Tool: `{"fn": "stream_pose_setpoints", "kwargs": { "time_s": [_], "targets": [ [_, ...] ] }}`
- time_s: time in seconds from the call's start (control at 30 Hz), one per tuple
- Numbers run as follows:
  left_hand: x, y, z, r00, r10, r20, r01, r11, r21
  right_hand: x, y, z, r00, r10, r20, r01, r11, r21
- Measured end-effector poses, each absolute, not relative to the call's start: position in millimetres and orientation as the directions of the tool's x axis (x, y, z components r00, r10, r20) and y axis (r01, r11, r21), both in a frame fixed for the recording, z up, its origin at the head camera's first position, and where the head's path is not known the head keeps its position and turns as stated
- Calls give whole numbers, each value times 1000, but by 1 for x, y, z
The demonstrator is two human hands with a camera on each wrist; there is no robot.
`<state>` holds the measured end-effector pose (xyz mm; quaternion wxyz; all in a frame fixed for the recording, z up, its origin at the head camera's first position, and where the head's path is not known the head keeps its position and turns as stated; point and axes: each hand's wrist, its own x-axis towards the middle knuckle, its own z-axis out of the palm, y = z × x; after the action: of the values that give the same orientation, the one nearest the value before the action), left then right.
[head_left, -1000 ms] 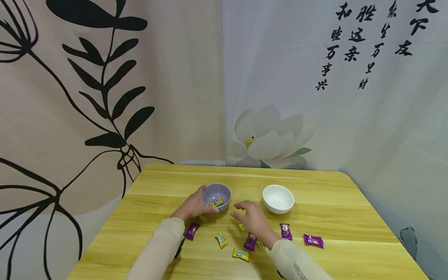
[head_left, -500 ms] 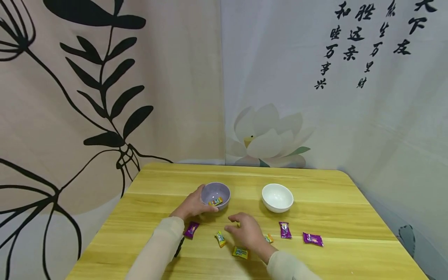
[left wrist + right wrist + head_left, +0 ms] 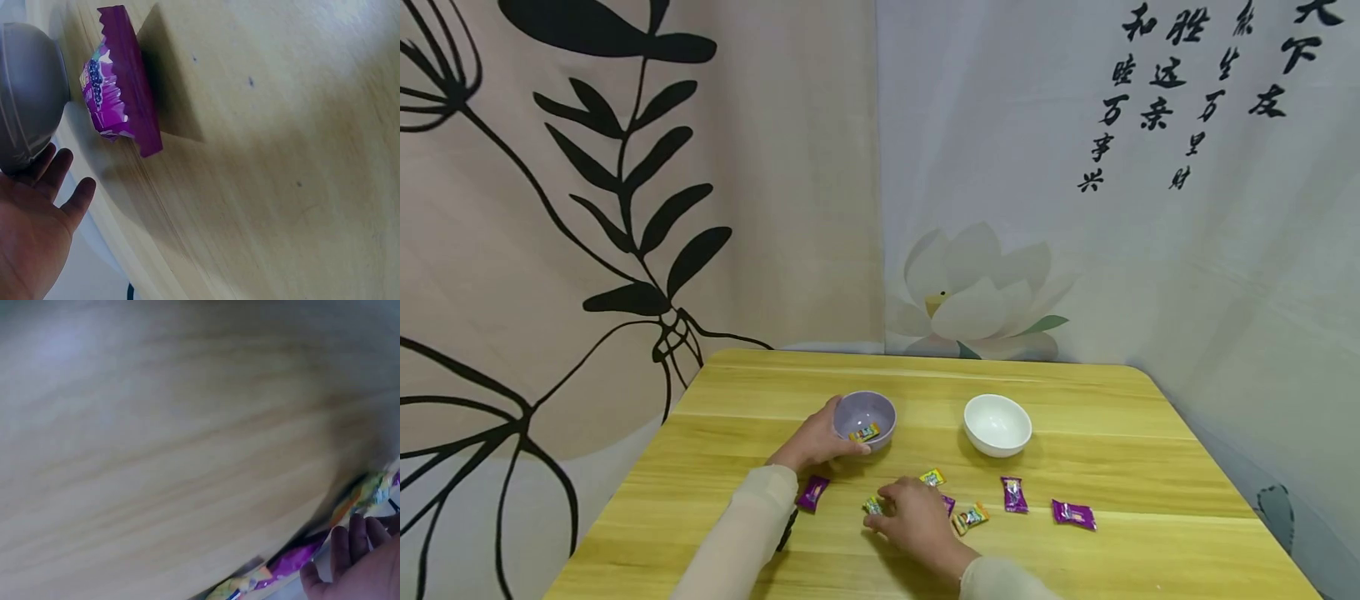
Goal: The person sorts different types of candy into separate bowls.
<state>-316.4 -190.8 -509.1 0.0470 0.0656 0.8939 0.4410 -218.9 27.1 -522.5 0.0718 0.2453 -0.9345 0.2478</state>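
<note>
My left hand (image 3: 817,437) holds the side of a lilac bowl (image 3: 886,417), its thumb along the near side. One yellow-wrapped candy (image 3: 865,432) lies in that bowl. In the left wrist view the fingers touch the bowl (image 3: 31,87). My right hand (image 3: 917,521) hovers low over the table, thumb and forefinger apart on either side of a green-and-yellow candy (image 3: 872,506); no grip on it shows. Beside this hand lie two more yellow candies (image 3: 972,518) and a partly covered purple candy (image 3: 949,503). The right wrist view is blurred, with loosely spread fingers (image 3: 340,553) at its lower right.
A white bowl (image 3: 997,426) stands right of the lilac one on the wooden table (image 3: 1112,442). Purple candies (image 3: 1013,494) lie at the right, and another purple candy (image 3: 812,493) is beside my left wrist. A printed curtain (image 3: 805,208) hangs behind the table.
My right hand has moved left and toward me, to the green-and-yellow candy. It now covers the spot where a yellow candy lay near the front. The left hand and lilac bowl stay put.
</note>
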Motion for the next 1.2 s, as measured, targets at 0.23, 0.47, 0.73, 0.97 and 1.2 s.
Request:
{"fn": "stream_pose_setpoints", "kwargs": {
  "time_s": [0.23, 0.47, 0.73, 0.97, 1.2],
  "targets": [
    [-317, -188, -509, -986, 164, -21, 84, 602, 794, -217, 23, -531, -857, -435, 275, -507, 807, -302],
    [-316, -187, -507, -987, 162, -18, 87, 618, 781, -220, 28, -530, -837, -454, 304, -530, 809, -253],
    [-317, -188, -511, -988, 153, -25, 77, 624, 778, -228, 32, -532, -823, -491, 287, -559, 789, -254],
    [-320, -189, -513, -987, 159, -12, 90, 618, 781, -232, 37, -525, -839, -472, 271, -543, 753, -372],
    [-320, -190, -513, -988, 152, -17, 83, 623, 778, -240, 44, -514, -872, -397, 287, -489, 739, -463]
  ]
}}
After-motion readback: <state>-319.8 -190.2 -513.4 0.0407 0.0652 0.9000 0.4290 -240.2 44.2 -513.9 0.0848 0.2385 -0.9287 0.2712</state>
